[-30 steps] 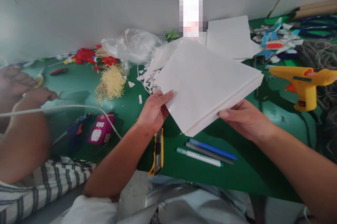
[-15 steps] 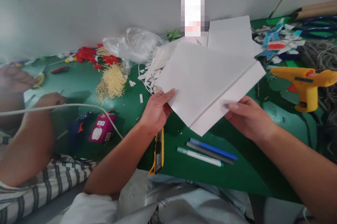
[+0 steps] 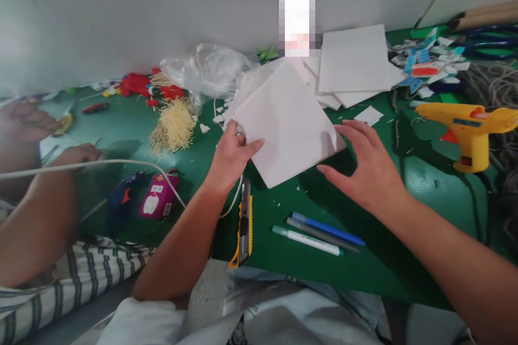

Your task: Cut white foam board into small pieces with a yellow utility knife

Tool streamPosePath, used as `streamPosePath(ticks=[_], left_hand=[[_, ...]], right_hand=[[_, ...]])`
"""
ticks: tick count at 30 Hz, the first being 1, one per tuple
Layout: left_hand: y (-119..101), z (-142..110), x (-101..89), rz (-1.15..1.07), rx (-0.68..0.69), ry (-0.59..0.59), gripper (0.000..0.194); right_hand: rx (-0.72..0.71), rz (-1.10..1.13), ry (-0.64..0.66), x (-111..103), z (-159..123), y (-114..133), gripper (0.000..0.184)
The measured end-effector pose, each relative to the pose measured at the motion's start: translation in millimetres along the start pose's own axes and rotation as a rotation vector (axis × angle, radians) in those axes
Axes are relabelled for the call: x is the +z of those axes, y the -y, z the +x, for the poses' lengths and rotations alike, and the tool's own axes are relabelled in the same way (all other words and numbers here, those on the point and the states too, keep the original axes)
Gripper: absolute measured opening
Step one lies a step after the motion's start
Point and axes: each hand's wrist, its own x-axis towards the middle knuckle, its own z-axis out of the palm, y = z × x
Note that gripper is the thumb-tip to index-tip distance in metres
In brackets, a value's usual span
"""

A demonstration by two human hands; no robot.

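Observation:
My left hand (image 3: 231, 157) pinches the near left edge of a white foam sheet (image 3: 285, 123), which lies tilted just above the green table (image 3: 364, 264). To the right of that sheet hovers my right hand (image 3: 366, 164), fingers spread and holding nothing, its fingertips close to the sheet's right edge. More white sheets (image 3: 352, 59) lie stacked behind, near the wall.
A yellow utility knife (image 3: 245, 226) and three pens (image 3: 319, 232) lie near the front edge. A yellow glue gun (image 3: 469, 129) is at the right, a straw tuft (image 3: 174, 126) and plastic bag (image 3: 206, 69) at the back left. Another person's arm (image 3: 36, 215) works at the left.
My right hand let go of the white sheets and opened. The stack dropped lower and shifted left, with only my left hand still holding the sheet.

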Motion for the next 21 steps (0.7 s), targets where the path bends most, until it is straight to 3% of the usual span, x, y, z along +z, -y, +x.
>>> streamPosePath(ticks=[3, 5, 7, 9, 12, 14, 17, 21], left_hand=[[3, 1, -1.0, -0.041, 0.038, -0.056, 0.108], [3, 1, 0.2, -0.079, 0.033, -0.091, 0.118], [3, 0, 2.0, -0.119, 0.036, -0.110, 0.107], [2, -1, 3.8, -0.142, 0.061, -0.122, 0.083], [1, -1, 5.0, -0.130, 0.083, -0.124, 0.050], [2, -1, 4.6, -0.117, 0.078, -0.123, 0.042], [3, -1, 1.8, -0.075, 0.068, -0.110, 0.041], [2, -1, -5.4, 0.176, 0.137, -0.083, 0.039]], right_hand=[[-0.014, -0.040, 0.057, 6, -4, -1, 0.072], [0.041, 0.013, 0.090, 8, -4, -2, 0.078], [0.139, 0.127, 0.091, 6, -3, -3, 0.085], [0.233, 0.321, 0.054, 4, -1, -2, 0.086], [0.327, 0.666, 0.030, 0, 3, 4, 0.071], [0.382, 0.801, 0.034, -3, 5, 9, 0.059], [0.469, 0.825, -0.011, -9, 8, 13, 0.054], [0.543, 0.599, -0.018, -14, 12, 7, 0.058]])
